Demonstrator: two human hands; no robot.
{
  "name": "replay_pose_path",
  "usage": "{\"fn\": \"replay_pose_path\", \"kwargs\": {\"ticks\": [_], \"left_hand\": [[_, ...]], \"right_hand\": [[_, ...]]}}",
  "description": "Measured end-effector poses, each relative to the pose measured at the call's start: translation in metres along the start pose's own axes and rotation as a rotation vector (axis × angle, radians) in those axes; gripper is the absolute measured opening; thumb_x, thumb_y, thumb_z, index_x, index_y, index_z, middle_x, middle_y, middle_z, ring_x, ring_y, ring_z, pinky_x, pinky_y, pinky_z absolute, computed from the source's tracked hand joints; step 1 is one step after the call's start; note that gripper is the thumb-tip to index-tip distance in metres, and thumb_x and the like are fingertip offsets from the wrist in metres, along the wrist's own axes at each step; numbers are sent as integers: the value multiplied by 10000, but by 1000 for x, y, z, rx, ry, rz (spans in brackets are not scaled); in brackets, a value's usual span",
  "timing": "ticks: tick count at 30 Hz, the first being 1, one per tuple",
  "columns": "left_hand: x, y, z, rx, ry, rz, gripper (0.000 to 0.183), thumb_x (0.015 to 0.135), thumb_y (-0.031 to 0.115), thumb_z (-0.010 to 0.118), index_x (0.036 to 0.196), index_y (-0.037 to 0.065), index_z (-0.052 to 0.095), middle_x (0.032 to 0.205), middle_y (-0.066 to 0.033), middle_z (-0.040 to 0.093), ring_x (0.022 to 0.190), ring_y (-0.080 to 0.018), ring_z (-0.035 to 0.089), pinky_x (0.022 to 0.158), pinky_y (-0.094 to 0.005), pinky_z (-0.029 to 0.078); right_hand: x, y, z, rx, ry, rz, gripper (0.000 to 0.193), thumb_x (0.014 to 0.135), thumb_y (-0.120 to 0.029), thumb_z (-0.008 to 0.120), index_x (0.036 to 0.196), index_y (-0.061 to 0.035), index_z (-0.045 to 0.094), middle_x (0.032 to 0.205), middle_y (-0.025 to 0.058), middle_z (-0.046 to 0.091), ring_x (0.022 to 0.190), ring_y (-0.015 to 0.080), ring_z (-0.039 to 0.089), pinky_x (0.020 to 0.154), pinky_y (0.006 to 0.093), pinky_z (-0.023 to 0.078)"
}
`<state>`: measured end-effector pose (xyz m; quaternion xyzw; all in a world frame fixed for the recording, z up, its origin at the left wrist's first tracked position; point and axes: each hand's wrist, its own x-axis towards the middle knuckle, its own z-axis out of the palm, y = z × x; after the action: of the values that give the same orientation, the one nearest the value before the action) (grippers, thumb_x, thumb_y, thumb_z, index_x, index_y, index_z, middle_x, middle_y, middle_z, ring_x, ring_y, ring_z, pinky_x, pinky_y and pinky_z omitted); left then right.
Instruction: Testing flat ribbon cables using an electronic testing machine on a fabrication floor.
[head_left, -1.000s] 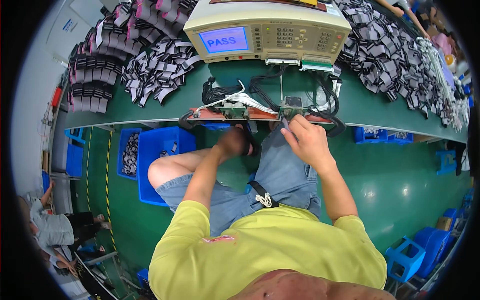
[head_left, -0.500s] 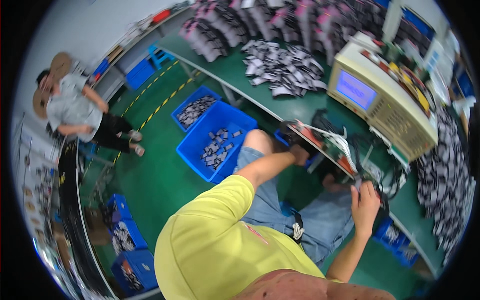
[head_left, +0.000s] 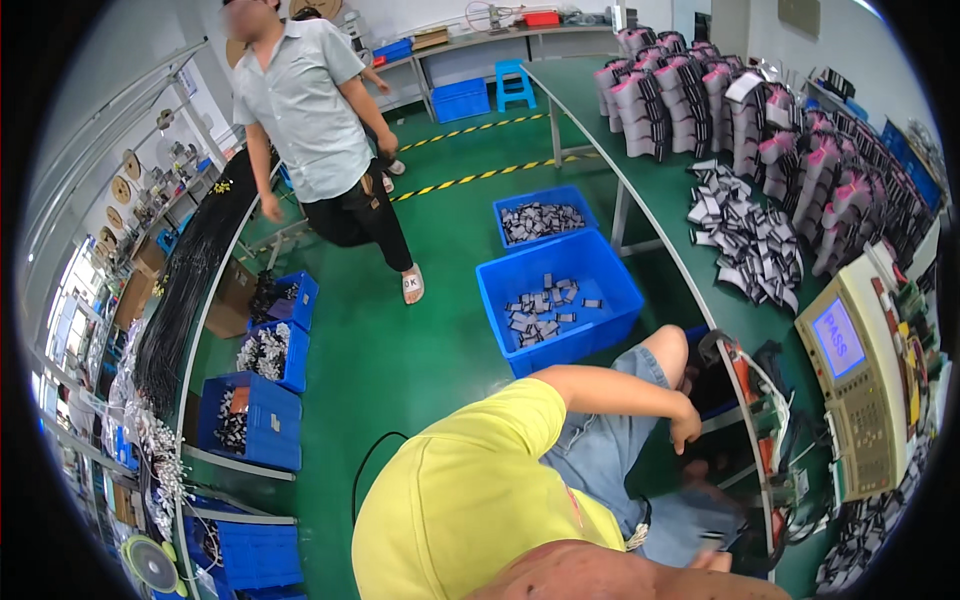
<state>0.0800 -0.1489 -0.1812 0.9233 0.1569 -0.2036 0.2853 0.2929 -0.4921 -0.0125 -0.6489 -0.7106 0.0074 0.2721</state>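
My left hand (head_left: 685,424) hangs beside the table's edge above my left knee, its fingers loosely extended downward and nothing visible in them. My right hand (head_left: 711,556) is low over my lap, smeared by motion and partly cut off by my shoulder. Small pale and dark patches show by its fingers, too blurred to identify. Close to both hands, a fixture with orange-red parts and cables (head_left: 768,420) sits along the table's edge. A beige test instrument (head_left: 868,400) with a lit blue screen stands behind it.
A large blue bin (head_left: 560,345) holds several small grey-and-black parts; a smaller blue bin (head_left: 545,195) stands beyond. Similar parts lie piled (head_left: 745,235) on the green table, with tall pink-and-grey stacks (head_left: 690,105) behind. Another person (head_left: 315,125) walks in the aisle. Blue crates (head_left: 250,420) line the left bench.
The view has swung left. My right hand has left the fixture's cables and come down over my lap. My left hand now shows above my knee. The other person has come nearer.
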Motion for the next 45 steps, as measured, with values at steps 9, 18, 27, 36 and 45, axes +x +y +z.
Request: {"fn": "replay_pose_path", "kwargs": {"ticks": [9, 18, 27, 36, 45], "left_hand": [[16, 36, 7, -40, 27, 37, 677, 915, 514, 747, 1300, -38, 681, 1270, -265, 704, 1209, -428, 659, 1039, -500, 525], [16, 76, -15, -46, 7, -91, 697, 945, 496, 713, 1466, 62, 555, 1379, -220, 659, 1315, -418, 595, 1090, -491, 486], [44, 99, -25, -31, -56, -38, 690, 949, 466, 708, 1438, 1, 561, 1375, -244, 657, 1303, -418, 606, 1094, -471, 498], [49, 119, -33, -193, -82, 80, 725, 946, 483, 738, 1473, 30, 531, 1268, -251, 698, 1189, -398, 675, 1000, -437, 532], [59, 86, -51, -22, 99, 160, 688, 939, 465, 769, 1424, 15, 581, 1100, -197, 720, 1041, -329, 703, 929, -432, 542]], "right_hand": [[-21, 51, -76, -253, 405, 184, 309, 1003, -146, 727, 743, -5, 637, 652, 183, 554, 571, 355, 523, 553, 460, 443], [5, 64, -83, -31, 346, 334, 225, 1017, -32, 643, 845, 41, 516, 756, 141, 419, 635, 270, 382, 582, 384, 344], [14, 100, -120, -143, 441, 437, 150, 972, -7, 683, 872, 25, 576, 763, 131, 462, 624, 256, 422, 563, 359, 351], [76, 145, -144, -399, 504, 337, 177, 934, -136, 749, 870, -20, 632, 821, 138, 593, 708, 348, 621, 614, 430, 488], [138, 263, -227, -470, 761, 396, 436, 971, -174, 731, 1359, -41, 581, 1395, 191, 586, 892, 294, 749, 790, 398, 600]]}}
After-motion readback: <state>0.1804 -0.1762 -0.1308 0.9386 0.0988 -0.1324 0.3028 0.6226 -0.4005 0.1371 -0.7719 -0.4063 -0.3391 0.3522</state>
